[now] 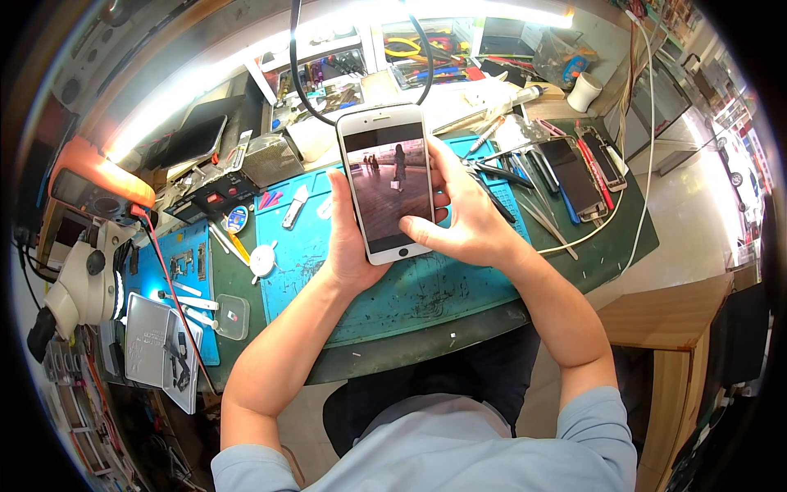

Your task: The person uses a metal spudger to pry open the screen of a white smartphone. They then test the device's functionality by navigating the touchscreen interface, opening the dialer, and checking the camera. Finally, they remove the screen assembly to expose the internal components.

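A white-framed smartphone (388, 182) is held upright above the blue work mat (393, 307), its lit screen showing a picture of people on a paved floor. My left hand (348, 238) wraps the phone's left edge, with the thumb along its side. On the other side, my right hand (467, 215) grips the right edge, fingers behind it. The right thumb lies over the lower part of the screen. Below the screen is a round dark home button. The phone's back is hidden.
Pliers (500, 172), screwdrivers and an opened phone (571, 176) lie at the right. An orange multimeter (102, 180) and a microscope (78, 275) stand at the left, near an open grey case (152, 336). A black cable loop (297, 57) hangs behind the phone. Tool bins line the back.
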The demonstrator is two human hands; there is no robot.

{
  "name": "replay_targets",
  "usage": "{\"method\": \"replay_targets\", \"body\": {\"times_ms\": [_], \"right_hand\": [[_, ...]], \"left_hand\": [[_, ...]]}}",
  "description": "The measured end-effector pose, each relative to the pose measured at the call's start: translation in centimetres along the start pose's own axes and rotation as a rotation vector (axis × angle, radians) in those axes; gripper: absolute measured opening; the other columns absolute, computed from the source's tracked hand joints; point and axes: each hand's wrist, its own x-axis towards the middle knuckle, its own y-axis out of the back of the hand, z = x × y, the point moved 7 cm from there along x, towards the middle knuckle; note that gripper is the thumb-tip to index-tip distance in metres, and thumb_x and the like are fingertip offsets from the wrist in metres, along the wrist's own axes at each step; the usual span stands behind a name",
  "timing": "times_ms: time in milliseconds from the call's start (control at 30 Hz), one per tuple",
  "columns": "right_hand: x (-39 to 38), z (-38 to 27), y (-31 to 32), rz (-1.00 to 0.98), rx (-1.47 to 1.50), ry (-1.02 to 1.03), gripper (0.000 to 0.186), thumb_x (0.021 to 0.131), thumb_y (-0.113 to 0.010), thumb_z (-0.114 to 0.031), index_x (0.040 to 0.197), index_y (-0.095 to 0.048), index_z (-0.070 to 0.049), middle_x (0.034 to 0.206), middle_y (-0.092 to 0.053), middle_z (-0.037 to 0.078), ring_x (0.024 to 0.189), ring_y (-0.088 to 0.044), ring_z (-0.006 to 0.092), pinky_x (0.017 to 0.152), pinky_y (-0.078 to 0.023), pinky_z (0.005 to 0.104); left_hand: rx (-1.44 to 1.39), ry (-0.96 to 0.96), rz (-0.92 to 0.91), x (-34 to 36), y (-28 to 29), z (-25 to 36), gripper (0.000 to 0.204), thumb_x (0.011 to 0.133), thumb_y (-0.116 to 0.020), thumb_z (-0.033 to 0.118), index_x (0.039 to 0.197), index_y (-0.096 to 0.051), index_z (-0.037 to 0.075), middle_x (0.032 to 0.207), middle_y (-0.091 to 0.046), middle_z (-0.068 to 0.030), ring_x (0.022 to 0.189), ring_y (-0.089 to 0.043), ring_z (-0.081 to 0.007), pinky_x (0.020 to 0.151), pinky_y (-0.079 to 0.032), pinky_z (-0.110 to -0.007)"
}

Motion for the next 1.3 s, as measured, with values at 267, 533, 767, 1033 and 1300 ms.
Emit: {"method": "replay_targets", "body": {"times_ms": [267, 533, 767, 1033, 1300], "right_hand": [[0.1, 0.4, -0.3, 0.022, -0.205, 0.068, 0.103, 0.083, -0.085, -0.012, 0.160, -0.019, 0.002, 0.141, -0.054, 0.016, 0.126, -0.059, 0.0204, 0.099, -0.056, 0.0352], [-0.3, 0.5, -0.3, 0.103, -0.303, 0.082, 0.102, 0.082, -0.087, -0.013, 0.159, -0.021, 0.004, 0.142, -0.054, 0.017, 0.128, -0.059, 0.0216, 0.100, -0.056, 0.0356], [-0.3, 0.3, -0.1, 0.127, -0.326, 0.071, 0.096, 0.084, -0.085, -0.014, 0.156, -0.025, 0.006, 0.138, -0.056, 0.018, 0.126, -0.059, 0.0232, 0.101, -0.055, 0.0361], [-0.4, 0.0, -0.5, 0.133, -0.304, 0.113, 0.097, 0.083, -0.086, -0.014, 0.156, -0.025, 0.007, 0.140, -0.055, 0.018, 0.128, -0.058, 0.0232, 0.110, -0.047, 0.0383], [-0.4, -0.2, -0.4, 0.166, -0.345, 0.124, 0.102, 0.080, -0.089, -0.019, 0.156, -0.026, 0.007, 0.141, -0.053, 0.020, 0.131, -0.056, 0.0262, 0.113, -0.044, 0.0397]], "left_hand": [[0.006, -0.029, 0.045, -0.3, -0.1, 0.2, 0.104, 0.093, -0.027, 0.088, 0.146, -0.050, 0.002, 0.131, -0.066, -0.0192, 0.116, -0.068, -0.0311, 0.102, -0.055, -0.044], [0.054, -0.014, -0.024, -0.2, 0.1, -0.1, 0.094, 0.097, -0.030, 0.083, 0.152, -0.046, 0.008, 0.145, -0.058, -0.0128, 0.131, -0.058, -0.0287, 0.111, -0.047, -0.046], [0.048, 0.002, -0.063, -0.2, -0.2, -0.1, 0.096, 0.096, -0.029, 0.084, 0.153, -0.045, 0.009, 0.146, -0.057, -0.0132, 0.132, -0.057, -0.0293, 0.112, -0.047, -0.047], [-0.064, -0.002, 0.043, -0.3, 0.3, -0.3, 0.097, 0.096, -0.028, 0.084, 0.147, -0.050, 0.005, 0.139, -0.063, -0.0142, 0.124, -0.063, -0.0276, 0.108, -0.051, -0.044], [-0.005, 0.002, 0.055, -0.2, 0.3, -0.3, 0.097, 0.095, -0.031, 0.084, 0.148, -0.049, 0.005, 0.141, -0.061, -0.0139, 0.127, -0.062, -0.0278, 0.110, -0.049, -0.044]]}}
